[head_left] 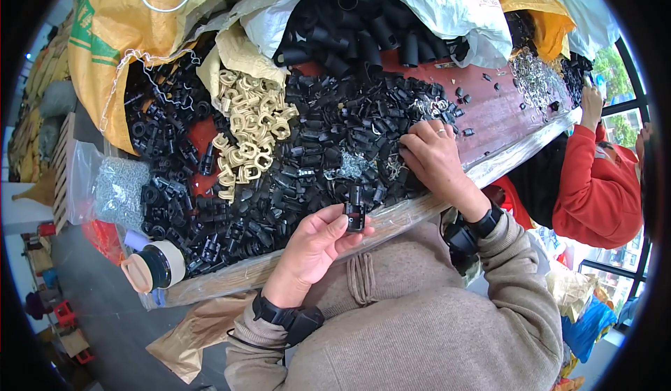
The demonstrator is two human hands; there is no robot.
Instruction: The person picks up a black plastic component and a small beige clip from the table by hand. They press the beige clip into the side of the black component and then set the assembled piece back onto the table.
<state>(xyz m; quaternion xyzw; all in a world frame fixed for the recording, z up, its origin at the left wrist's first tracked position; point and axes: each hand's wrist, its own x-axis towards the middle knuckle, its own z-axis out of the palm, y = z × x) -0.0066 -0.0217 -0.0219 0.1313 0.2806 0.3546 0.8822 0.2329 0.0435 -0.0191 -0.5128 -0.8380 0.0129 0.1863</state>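
Note:
Near the table's front edge, my left hand (314, 244) pinches a small black plastic housing (355, 216) with a squarish opening, held upright between thumb and fingers. My right hand (440, 167) reaches down at the edge of the black parts heap (321, 125), its fingers bent and their tips close together. Small metal clips (396, 167) lie right by those fingertips; what the fingers grip, if anything, is hidden. Between my hands sits a little pile of silvery screws (353, 164) on top of the black parts.
Cream ring-shaped parts (248, 125) spill from a sack left of centre. Black tubes (349, 34) fill a white sack (447, 6) behind. A bag of screws (120, 188) and a lidded cup (157, 265) stand left. At right, a person in red (601, 188) works beside metal pieces (538, 83).

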